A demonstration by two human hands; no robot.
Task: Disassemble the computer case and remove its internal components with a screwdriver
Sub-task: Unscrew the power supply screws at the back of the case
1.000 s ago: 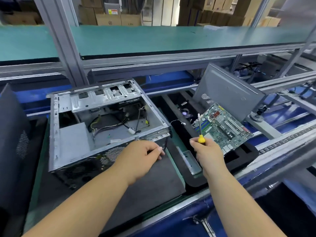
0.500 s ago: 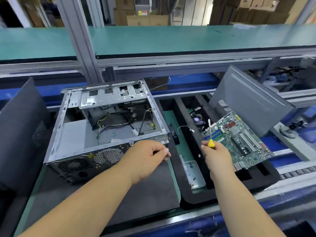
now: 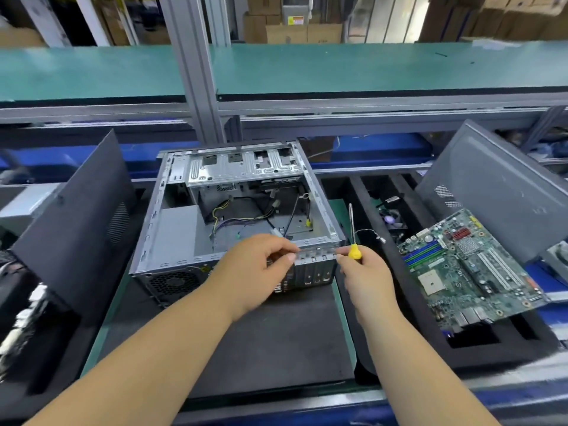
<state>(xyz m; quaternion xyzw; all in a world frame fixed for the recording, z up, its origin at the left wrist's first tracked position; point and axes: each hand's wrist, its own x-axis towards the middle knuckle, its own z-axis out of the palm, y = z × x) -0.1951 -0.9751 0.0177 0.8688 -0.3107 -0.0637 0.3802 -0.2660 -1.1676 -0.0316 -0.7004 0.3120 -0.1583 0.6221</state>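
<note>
The computer case (image 3: 233,216) lies open on the dark mat on the table (image 3: 113,302), largely gutted: its motherboard (image 3: 470,269) already rests on the foam tray to the right, and a side panel (image 3: 498,186) leans behind it. Loose cables (image 3: 236,213), the drive cage (image 3: 246,164) and a power supply at the near left corner seem left inside. The left hand (image 3: 261,269) pinches the case's near rear bracket strip; the right hand (image 3: 365,275) grips the yellow-handled screwdriver (image 3: 353,241), shaft pointing up, just beside the case's near right corner.
</note>
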